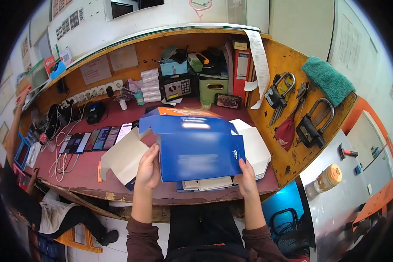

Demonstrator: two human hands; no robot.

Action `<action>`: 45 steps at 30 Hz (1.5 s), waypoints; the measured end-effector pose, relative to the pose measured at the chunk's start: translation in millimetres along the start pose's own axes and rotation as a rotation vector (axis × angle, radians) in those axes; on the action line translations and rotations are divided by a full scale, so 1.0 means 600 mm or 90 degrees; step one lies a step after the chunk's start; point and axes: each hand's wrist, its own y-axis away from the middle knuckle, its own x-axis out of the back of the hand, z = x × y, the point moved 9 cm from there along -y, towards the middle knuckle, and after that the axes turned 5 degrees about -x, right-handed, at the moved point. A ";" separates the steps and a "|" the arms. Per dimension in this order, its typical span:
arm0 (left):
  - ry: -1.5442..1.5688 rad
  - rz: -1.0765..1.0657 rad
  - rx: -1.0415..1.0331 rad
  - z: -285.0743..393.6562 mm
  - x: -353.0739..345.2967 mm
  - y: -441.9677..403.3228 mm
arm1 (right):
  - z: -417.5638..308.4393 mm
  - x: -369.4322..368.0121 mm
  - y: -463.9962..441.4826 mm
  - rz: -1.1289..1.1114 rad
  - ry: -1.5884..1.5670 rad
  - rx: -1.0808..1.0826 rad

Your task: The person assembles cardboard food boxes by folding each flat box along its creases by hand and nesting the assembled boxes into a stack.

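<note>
Between my two hands is a blue cardboard box (196, 153), partly unfolded, with an orange panel at its far edge and blurred white print. My left hand (148, 168) grips its left edge. The right edge is pinched by my right hand (247, 178), thumb on the blue face. Under and behind it lies a stack of flattened cartons (257, 150), their pale inner sides showing. An open cardboard piece (125, 158), pale inside, rests on the desk left of my left hand.
Several phones (101, 139) lie in a row on the red desk (87, 168), with white cables (59, 161) beside them. A small safe (177, 88) stands at the back. Padlocks (312, 131) and a green towel (327, 81) are on the right ledge. Another person (19, 192) sits at left.
</note>
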 end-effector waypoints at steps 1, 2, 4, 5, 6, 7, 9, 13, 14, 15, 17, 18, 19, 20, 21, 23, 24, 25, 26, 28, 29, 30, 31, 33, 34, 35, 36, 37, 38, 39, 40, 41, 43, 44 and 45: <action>-0.015 -0.007 0.009 0.003 0.006 0.003 | -0.006 0.009 0.002 0.000 0.000 0.001; -0.022 -0.007 0.020 0.004 0.014 0.006 | -0.012 0.000 0.005 -0.083 -0.005 0.006; -0.047 -0.016 0.020 0.013 0.020 0.008 | -0.025 -0.024 0.021 -0.169 -0.092 -0.018; -0.072 -0.025 0.019 0.015 0.020 0.010 | -0.027 -0.027 0.022 -0.168 -0.092 -0.019; -0.072 -0.024 0.019 0.015 0.020 0.012 | -0.025 -0.022 0.021 -0.137 -0.039 -0.020; -0.125 -0.034 -0.014 0.021 0.019 0.014 | -0.025 -0.016 0.020 -0.105 0.013 -0.021; -0.177 -0.046 -0.047 0.033 0.012 0.017 | -0.032 -0.012 0.015 -0.104 0.073 -0.004; 0.260 -0.157 0.076 0.061 -0.032 0.033 | -0.063 -0.019 0.009 -0.214 0.141 -0.012; 0.220 -0.154 0.095 0.057 -0.025 0.035 | -0.068 -0.022 0.004 -0.239 0.155 -0.025; 0.179 -0.151 0.113 0.054 -0.017 0.038 | -0.073 -0.025 -0.003 -0.237 0.155 -0.024; 0.146 -0.081 0.100 0.044 0.008 0.042 | -0.080 -0.040 -0.016 -0.275 0.055 -0.048; 0.154 -0.063 0.053 0.058 -0.009 0.048 | -0.085 -0.041 -0.028 -0.269 -0.024 -0.030; 0.161 -0.044 0.005 0.072 -0.014 0.052 | -0.084 -0.045 -0.030 -0.270 -0.024 -0.031; 0.173 0.011 -0.048 0.079 0.010 0.045 | -0.088 -0.035 -0.037 -0.204 -0.180 -0.034; 0.172 0.013 -0.051 0.080 0.011 0.047 | -0.088 -0.024 -0.042 -0.137 -0.334 -0.038; 0.246 -0.116 -0.166 0.108 -0.021 0.052 | -0.034 0.040 -0.041 0.041 -0.167 0.081; 0.244 -0.013 -0.184 0.102 -0.028 0.058 | -0.019 0.033 -0.027 0.011 -0.023 0.132; 0.245 -0.013 -0.185 0.089 -0.037 0.057 | -0.002 -0.013 0.002 -0.092 0.071 0.108; 0.194 0.004 -0.215 0.080 -0.037 0.059 | 0.020 -0.071 0.048 -0.267 0.151 0.001; 0.096 0.117 -0.237 0.056 -0.049 0.070 | 0.060 -0.159 0.109 -0.468 0.290 -0.136; 0.085 0.064 -0.251 0.047 -0.069 0.072 | 0.066 -0.182 0.113 -0.465 0.287 -0.141; 0.061 0.043 -0.244 0.035 -0.081 0.075 | 0.037 -0.199 0.106 -0.409 0.090 -0.053; 0.040 0.020 -0.241 0.027 -0.092 0.078 | 0.007 -0.193 0.100 -0.347 -0.102 0.038; 0.022 0.012 -0.237 0.017 -0.097 0.082 | 0.008 -0.170 0.080 -0.300 -0.236 0.061; 0.004 0.004 -0.234 0.017 -0.098 0.083 | -0.033 -0.152 0.072 -0.188 -0.278 0.134; 0.003 0.007 -0.239 0.023 -0.099 0.084 | -0.064 -0.130 0.071 -0.074 -0.319 0.205; 0.078 0.002 -0.204 0.023 -0.101 0.083 | -0.075 -0.134 0.069 -0.079 -0.320 0.202; 0.151 -0.002 -0.168 0.021 -0.104 0.082 | -0.092 -0.128 0.072 -0.033 -0.245 0.252; 0.149 0.000 -0.169 0.023 -0.106 0.083 | -0.103 -0.123 0.079 0.015 -0.170 0.301; 0.164 0.006 -0.161 0.020 -0.109 0.084 | -0.098 -0.124 0.078 0.014 -0.172 0.298; 0.179 0.011 -0.153 0.016 -0.113 0.084 | -0.103 -0.118 0.086 0.058 -0.140 0.360; 0.177 0.010 -0.154 0.005 -0.112 0.085 | -0.111 -0.114 0.095 0.101 -0.108 0.423; -0.149 0.071 -0.292 -0.003 -0.097 0.098 | -0.111 -0.124 0.104 0.070 -0.151 0.447; -0.140 0.065 -0.303 -0.012 -0.100 0.101 | -0.112 -0.133 0.113 0.039 -0.174 0.472; -0.141 0.067 -0.305 -0.013 -0.104 0.103 | -0.112 -0.139 0.123 0.008 -0.197 0.496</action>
